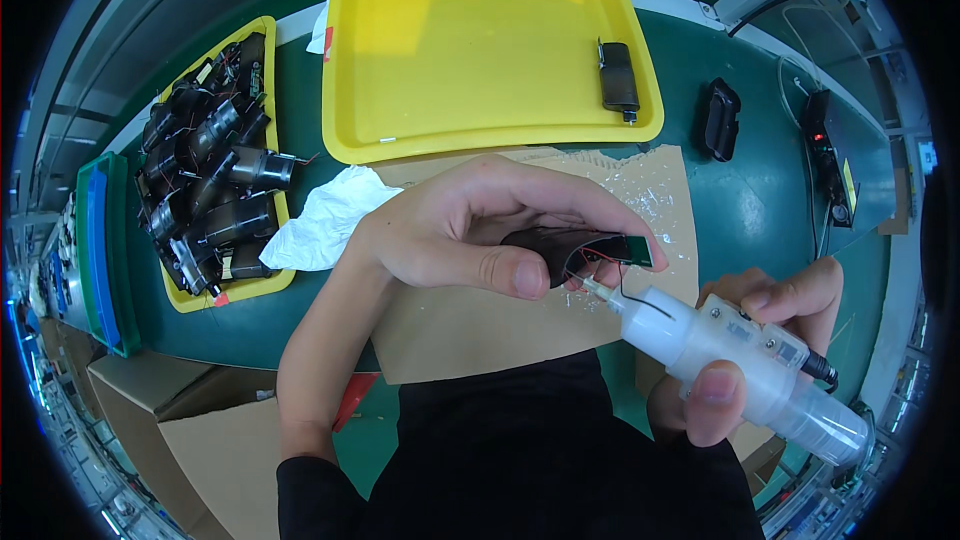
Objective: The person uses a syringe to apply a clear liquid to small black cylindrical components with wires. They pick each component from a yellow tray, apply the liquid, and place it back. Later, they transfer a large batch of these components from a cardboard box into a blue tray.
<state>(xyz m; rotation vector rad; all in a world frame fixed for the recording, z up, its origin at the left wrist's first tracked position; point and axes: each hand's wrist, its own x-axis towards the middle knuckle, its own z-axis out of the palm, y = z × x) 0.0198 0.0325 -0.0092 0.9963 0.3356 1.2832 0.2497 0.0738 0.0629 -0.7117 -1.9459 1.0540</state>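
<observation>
Surroundings, as I log them from the head view:

- Green tabletop, with a torn sheet of brown cardboard lying on it under both my hands.
- Large yellow tray, far centre, holding one dark motor unit near its right rim.
- Smaller yellow tray, far left, heaped with dark motor units trailing thin wires.
- Crumpled white cloth between the two trays, touching the near corner of the smaller one.
- Black part lying alone to the right of the large tray; a dark box with a red light further right.
- Green and blue bins at the far left edge; open cardboard cartons near left, below the tabletop.

Hard to make out:

- The dark part in my left hand is mostly covered by fingers; only its dark body and a small green board end show.
- Pale flecks dot the cardboard at its far right; I cannot tell what they are.
- The near end of the dispenser runs into the fisheye rim.

Hands:

- Left hand, over the cardboard at centre, grip closed on the dark part, thumb underneath, fingers curled over the top.
- Right hand, near right, grip closed round a translucent white dispenser, its nozzle tip meeting the part beside thin red and black wires.
</observation>
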